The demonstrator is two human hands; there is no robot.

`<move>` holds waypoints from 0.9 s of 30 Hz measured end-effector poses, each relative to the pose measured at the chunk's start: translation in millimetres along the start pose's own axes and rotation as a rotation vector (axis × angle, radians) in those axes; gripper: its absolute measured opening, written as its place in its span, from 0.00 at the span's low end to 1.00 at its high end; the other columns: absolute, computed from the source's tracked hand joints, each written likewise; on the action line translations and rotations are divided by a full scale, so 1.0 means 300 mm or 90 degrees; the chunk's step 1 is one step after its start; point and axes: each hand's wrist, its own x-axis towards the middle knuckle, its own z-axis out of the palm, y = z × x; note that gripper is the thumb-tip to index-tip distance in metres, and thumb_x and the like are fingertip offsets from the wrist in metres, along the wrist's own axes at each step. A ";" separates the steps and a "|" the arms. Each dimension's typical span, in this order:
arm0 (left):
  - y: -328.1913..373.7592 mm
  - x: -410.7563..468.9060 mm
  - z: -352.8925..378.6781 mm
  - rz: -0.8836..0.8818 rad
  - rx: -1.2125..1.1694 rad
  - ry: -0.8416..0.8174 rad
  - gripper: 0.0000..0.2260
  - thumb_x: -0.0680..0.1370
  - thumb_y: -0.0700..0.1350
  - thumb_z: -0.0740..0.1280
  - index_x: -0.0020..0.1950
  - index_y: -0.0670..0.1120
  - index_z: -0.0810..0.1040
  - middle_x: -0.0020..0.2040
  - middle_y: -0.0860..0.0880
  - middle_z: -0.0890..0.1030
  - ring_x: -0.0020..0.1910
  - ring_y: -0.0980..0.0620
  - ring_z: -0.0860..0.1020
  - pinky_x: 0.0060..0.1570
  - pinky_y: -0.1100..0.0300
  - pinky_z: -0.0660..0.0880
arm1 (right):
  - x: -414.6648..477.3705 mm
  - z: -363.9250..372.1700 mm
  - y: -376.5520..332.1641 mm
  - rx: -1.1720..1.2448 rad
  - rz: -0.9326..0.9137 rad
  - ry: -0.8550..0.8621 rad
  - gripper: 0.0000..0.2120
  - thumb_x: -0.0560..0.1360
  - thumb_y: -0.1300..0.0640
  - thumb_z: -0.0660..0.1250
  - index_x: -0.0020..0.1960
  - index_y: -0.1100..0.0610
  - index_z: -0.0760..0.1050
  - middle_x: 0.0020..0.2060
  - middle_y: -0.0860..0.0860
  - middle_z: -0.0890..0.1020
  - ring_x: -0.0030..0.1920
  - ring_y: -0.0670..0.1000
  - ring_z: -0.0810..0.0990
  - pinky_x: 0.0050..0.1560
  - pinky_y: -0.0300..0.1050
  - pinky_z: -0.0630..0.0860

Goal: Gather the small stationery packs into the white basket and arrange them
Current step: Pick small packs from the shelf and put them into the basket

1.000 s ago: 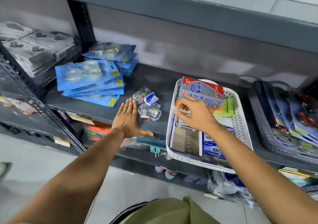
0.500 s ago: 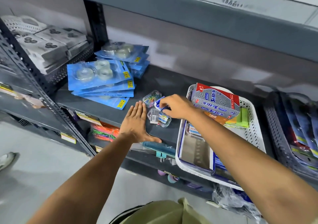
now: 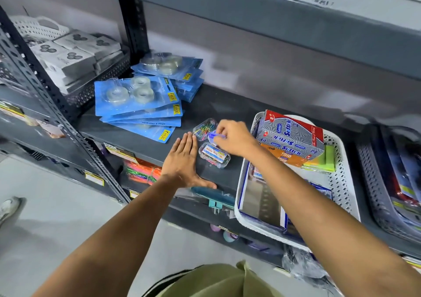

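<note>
Blue-labelled pack (image 3: 215, 135), mostly hidden, pinched by right hand (image 3: 234, 138); left hand (image 3: 182, 160) flat, open.

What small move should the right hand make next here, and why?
Probably lift the small blue pack and carry it right into the white basket. The right hand already pinches it at the fingertips, the left hand lies flat on the shelf, and two clear packs remain outside the basket.
</note>
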 end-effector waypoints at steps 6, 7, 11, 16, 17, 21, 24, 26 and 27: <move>0.000 -0.001 0.000 0.000 -0.016 0.002 0.71 0.49 0.88 0.45 0.77 0.39 0.35 0.79 0.42 0.38 0.77 0.47 0.35 0.76 0.49 0.37 | 0.013 -0.072 0.079 0.145 0.047 0.073 0.08 0.75 0.63 0.61 0.49 0.56 0.77 0.28 0.48 0.78 0.34 0.52 0.83 0.38 0.45 0.78; 0.001 -0.001 0.000 0.000 -0.017 0.001 0.71 0.49 0.88 0.45 0.77 0.40 0.35 0.79 0.42 0.37 0.77 0.47 0.35 0.76 0.49 0.37 | 0.016 -0.075 0.086 0.115 0.044 0.085 0.08 0.74 0.62 0.61 0.48 0.55 0.78 0.26 0.46 0.77 0.31 0.49 0.80 0.35 0.40 0.73; 0.001 -0.003 -0.003 0.002 -0.015 -0.002 0.70 0.50 0.88 0.44 0.76 0.40 0.33 0.78 0.42 0.36 0.77 0.46 0.34 0.76 0.49 0.36 | 0.034 -0.085 0.088 0.053 0.061 0.103 0.09 0.73 0.63 0.63 0.47 0.54 0.80 0.35 0.48 0.82 0.37 0.49 0.78 0.34 0.37 0.68; 0.002 -0.002 -0.007 0.004 -0.011 -0.008 0.70 0.50 0.88 0.44 0.76 0.40 0.32 0.78 0.42 0.35 0.76 0.46 0.33 0.76 0.49 0.36 | 0.067 -0.065 0.081 -0.054 0.016 -0.024 0.14 0.76 0.67 0.59 0.50 0.56 0.81 0.53 0.56 0.82 0.49 0.53 0.80 0.42 0.41 0.71; 0.002 -0.002 -0.007 0.004 -0.013 -0.007 0.70 0.50 0.88 0.44 0.76 0.40 0.32 0.78 0.42 0.35 0.76 0.46 0.33 0.76 0.49 0.36 | 0.074 -0.057 0.082 -0.058 0.006 -0.044 0.14 0.76 0.67 0.58 0.51 0.56 0.81 0.54 0.56 0.82 0.48 0.53 0.79 0.42 0.41 0.70; 0.002 -0.004 -0.004 0.000 -0.009 -0.006 0.71 0.49 0.88 0.44 0.76 0.40 0.33 0.78 0.42 0.36 0.77 0.46 0.34 0.76 0.49 0.37 | 0.106 -0.033 0.075 -0.067 -0.017 -0.059 0.14 0.77 0.66 0.58 0.50 0.55 0.81 0.51 0.55 0.83 0.42 0.50 0.75 0.42 0.38 0.67; 0.003 -0.003 -0.002 0.002 -0.001 -0.001 0.70 0.50 0.88 0.44 0.76 0.39 0.33 0.78 0.41 0.37 0.77 0.45 0.35 0.76 0.49 0.36 | 0.127 -0.020 0.064 -0.080 -0.038 -0.063 0.13 0.77 0.65 0.59 0.50 0.57 0.81 0.50 0.56 0.83 0.41 0.51 0.75 0.42 0.39 0.68; 0.003 -0.001 -0.002 -0.001 -0.001 0.001 0.71 0.50 0.88 0.44 0.76 0.39 0.33 0.78 0.41 0.38 0.77 0.45 0.36 0.76 0.49 0.37 | 0.139 -0.013 0.058 -0.081 -0.047 -0.056 0.12 0.76 0.65 0.59 0.50 0.58 0.81 0.49 0.57 0.84 0.45 0.54 0.78 0.44 0.39 0.70; 0.003 -0.001 -0.002 -0.003 -0.002 0.001 0.71 0.50 0.88 0.43 0.76 0.39 0.34 0.78 0.41 0.38 0.77 0.45 0.36 0.76 0.49 0.37 | 0.143 -0.009 0.055 -0.085 -0.049 -0.051 0.12 0.76 0.65 0.60 0.50 0.58 0.81 0.49 0.56 0.84 0.47 0.56 0.79 0.47 0.41 0.71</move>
